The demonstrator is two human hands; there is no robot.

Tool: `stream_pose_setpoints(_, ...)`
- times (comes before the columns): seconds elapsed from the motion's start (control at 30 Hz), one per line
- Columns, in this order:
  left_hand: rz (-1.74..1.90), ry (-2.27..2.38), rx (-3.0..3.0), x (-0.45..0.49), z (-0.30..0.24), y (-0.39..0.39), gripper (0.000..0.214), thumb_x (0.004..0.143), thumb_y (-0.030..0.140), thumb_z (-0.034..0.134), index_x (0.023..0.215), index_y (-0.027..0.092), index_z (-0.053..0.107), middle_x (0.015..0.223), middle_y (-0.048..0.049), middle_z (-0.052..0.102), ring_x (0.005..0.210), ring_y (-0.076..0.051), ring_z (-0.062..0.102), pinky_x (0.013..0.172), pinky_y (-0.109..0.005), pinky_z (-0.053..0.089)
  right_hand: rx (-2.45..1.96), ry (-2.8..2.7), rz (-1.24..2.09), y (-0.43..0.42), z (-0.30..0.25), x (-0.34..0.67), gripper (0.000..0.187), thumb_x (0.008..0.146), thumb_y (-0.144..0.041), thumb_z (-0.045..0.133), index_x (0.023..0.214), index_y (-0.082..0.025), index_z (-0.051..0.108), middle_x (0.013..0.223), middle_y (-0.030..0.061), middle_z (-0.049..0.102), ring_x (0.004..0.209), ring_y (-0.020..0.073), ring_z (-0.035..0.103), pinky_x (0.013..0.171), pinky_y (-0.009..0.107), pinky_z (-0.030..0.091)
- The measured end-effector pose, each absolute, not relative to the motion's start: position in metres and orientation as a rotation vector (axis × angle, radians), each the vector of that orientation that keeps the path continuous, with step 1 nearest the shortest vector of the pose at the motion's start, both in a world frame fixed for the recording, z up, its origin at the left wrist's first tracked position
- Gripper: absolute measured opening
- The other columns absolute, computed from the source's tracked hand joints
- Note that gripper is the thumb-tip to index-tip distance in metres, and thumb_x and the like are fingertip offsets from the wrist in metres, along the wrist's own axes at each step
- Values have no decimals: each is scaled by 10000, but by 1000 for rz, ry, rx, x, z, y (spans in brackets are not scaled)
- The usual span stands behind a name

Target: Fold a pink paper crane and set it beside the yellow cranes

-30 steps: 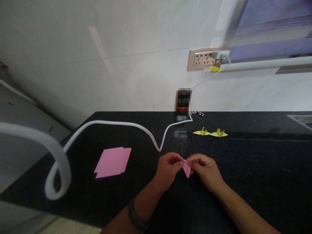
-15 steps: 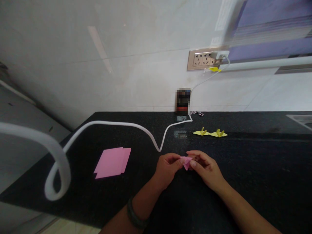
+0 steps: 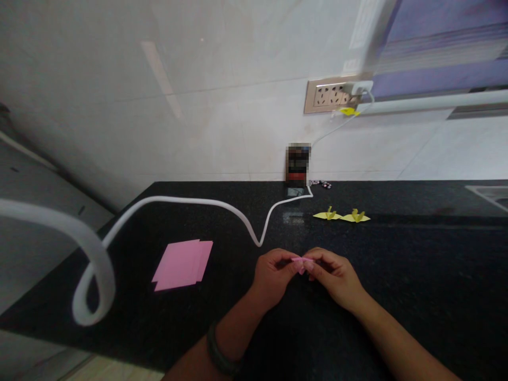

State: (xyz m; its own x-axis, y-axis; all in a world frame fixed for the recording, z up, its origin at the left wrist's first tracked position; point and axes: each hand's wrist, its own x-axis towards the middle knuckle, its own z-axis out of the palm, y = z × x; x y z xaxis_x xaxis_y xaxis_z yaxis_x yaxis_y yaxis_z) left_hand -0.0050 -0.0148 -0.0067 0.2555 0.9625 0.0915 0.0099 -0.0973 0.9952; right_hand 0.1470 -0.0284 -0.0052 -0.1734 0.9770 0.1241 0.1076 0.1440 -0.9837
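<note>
A small folded piece of pink paper [image 3: 302,260] is pinched between my two hands above the dark counter. My left hand [image 3: 273,275] grips its left side between thumb and fingers. On the other side, my right hand [image 3: 335,275] has its thumb and fingers closed on the paper too. The thumbs almost meet, and they hide most of the folds. To the left lie pink paper sheets [image 3: 180,264], stacked slightly askew. Beyond my hands sit two yellow folded paper cranes [image 3: 342,216], wing tip to wing tip.
A thick white cable [image 3: 206,201] loops across the left of the black counter [image 3: 416,296]. By the wall stands a dark pixelated device [image 3: 298,166], with a small beaded thing [image 3: 325,184] beside it. A socket panel [image 3: 327,95] holds a white plug [image 3: 359,88].
My right fingers have closed in over the paper and my thumbs have come nearer together. The pink paper has turned, and less of its pointed lower part shows.
</note>
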Motion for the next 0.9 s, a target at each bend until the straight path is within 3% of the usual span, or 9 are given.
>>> stream_pose_setpoints(0.5,1030,973,1298,-5,-5,-16,183,663,303,582,738,139,616,683,-40,616,633,-133,552,618,-250,439,-1063,-1479,1184,-28,-6,147,154,744,-307,529,733,-163,583,686,32,567,554,107,489,502,239,425)
stream_pose_setpoints(0.9,1090,1033,1373,-4,-4,-18,174,695,298,535,640,145,598,604,-23,588,580,-119,530,574,-230,418,-1119,-1563,1048,-32,-2,142,135,740,-287,534,703,-182,609,676,32,595,631,139,531,600,272,434)
